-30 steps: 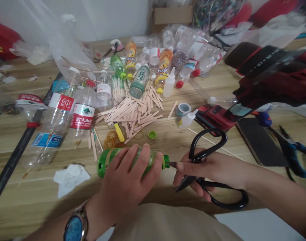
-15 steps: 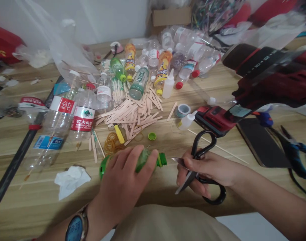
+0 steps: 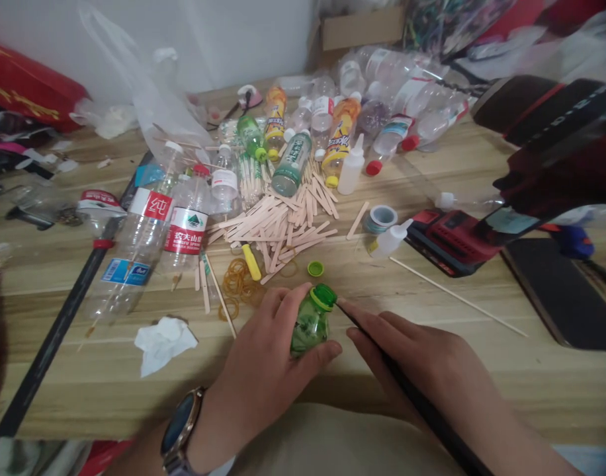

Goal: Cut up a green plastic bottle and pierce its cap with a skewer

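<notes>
Nearest, a watch sat on the L wrist. L hand was curled round the green bottle, fingers on its far/L side, thumb on its near/R side; bottle was btwn the hands, open neck tipped up & away. R hand pinched the black scissors btwn thumb & fingers; they showed edge-on, blurred, tip right by the bottle's neck. Couldn't tell if tip touched it, or how the blades stood.

L of L hand: crumpled tissue on the table, w/ a long black rod farther L. Just beyond the hands: green cap; beyond L hand, rubber bands & a yellow handle. Beyond R hand: thin stick; to its R, dark flat slab.

Farther out, past R hand: small glue bottle beside a tape roll, red/blk drill to the R. Past L hand: loose pile of flat wooden sticks; to its L, two clear bottles w/ red-&-white labels, incl. the "Nongfu Spring" bottle. Beyond the pile: dk green-label bottle, white squeeze bottle, two orange-label bottles, then a heap of clear bottles. Farthest: cardboard box & wall.
</notes>
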`<state>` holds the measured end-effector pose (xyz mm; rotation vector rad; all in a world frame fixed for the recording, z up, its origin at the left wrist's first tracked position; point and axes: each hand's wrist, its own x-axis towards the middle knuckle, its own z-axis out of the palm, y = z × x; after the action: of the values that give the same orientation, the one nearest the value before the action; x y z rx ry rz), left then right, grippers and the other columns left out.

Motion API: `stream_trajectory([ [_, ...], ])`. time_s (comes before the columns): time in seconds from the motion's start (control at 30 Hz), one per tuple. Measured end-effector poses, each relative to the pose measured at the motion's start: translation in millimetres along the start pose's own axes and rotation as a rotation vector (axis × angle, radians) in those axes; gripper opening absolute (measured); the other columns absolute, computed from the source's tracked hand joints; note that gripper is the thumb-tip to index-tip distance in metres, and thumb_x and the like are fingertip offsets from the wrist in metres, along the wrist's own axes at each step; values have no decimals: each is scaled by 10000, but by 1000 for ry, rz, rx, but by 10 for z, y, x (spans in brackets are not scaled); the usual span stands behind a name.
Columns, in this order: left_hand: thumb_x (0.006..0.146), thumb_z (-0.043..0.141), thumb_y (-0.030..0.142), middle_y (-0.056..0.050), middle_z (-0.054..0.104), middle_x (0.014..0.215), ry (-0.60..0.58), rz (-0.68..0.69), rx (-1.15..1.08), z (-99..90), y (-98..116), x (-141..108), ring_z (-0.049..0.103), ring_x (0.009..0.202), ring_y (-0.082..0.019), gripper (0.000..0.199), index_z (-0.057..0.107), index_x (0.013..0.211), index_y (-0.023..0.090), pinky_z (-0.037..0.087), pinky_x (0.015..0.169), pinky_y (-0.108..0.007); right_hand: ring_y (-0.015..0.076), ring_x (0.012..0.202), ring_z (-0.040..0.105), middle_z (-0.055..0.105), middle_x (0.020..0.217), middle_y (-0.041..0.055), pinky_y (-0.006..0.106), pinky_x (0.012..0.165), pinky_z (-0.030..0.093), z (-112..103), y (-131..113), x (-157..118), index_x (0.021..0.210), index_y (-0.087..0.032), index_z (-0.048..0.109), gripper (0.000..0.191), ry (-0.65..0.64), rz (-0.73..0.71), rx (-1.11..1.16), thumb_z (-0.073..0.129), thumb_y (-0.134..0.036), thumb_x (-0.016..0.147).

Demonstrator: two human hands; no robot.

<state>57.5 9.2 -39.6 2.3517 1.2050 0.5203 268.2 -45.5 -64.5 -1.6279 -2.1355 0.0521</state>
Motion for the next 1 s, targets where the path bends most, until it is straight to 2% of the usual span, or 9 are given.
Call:
stream_trajectory([
  [0.07,973,578,456,-139,647,1224,-7,-21,-19,5,3,-6,673,1143,-289,509,429,1391,208,606,883,-448,139,425,573,644,651,-26,298,437,330,6,-29,6,1264,-253,655,412,78,-55,-110,283,-346,1114],
  [0.2,953,617,407,-127,649,1228,-11,-48,-46,22,21,-17,675,1138,-289,497,439,1384,232,604,882,-454,138,381,555,615,597,-22,319,403,322,-93,-94,90,1146,-177,691,493,56,-160,-187,203,-245,1115],
  [0.43,950,606,386,-123,654,1213,-39,-79,-50,37,34,-21,676,1134,-283,468,461,1362,219,607,874,-456,132,340,530,546,519,-25,325,379,319,-160,-147,151,1052,-173,727,597,88,-173,-207,136,-228,1114],
  [0.6,949,595,360,-122,654,1235,-38,-42,-31,31,20,-21,673,1148,-275,478,457,1385,222,607,883,-438,140,355,543,561,552,-29,322,379,329,-152,-120,93,1108,-177,711,500,47,-174,-202,212,-219,1104],
  [0.77,923,606,313,-136,667,1180,20,-29,29,59,62,-41,696,1074,-276,455,486,1344,189,618,830,-427,146,335,528,553,550,-43,332,364,320,-125,-122,67,1113,-193,687,421,51,-157,-190,274,-134,1053],
  [0.87,895,619,295,-119,689,1117,26,-85,13,63,112,-49,703,1016,-274,376,534,1247,193,613,810,-427,146,342,532,553,554,-52,328,367,327,-133,-141,64,1109,-189,667,408,61,-157,-161,300,-57,990],
  [1.0,860,623,302,-91,714,1077,-83,-242,-137,15,165,-36,699,1005,-276,316,573,1162,222,590,843,-441,131,378,557,574,592,-59,306,390,348,-182,-162,50,1141,-175,631,444,26,-172,-125,311,28,910],
])
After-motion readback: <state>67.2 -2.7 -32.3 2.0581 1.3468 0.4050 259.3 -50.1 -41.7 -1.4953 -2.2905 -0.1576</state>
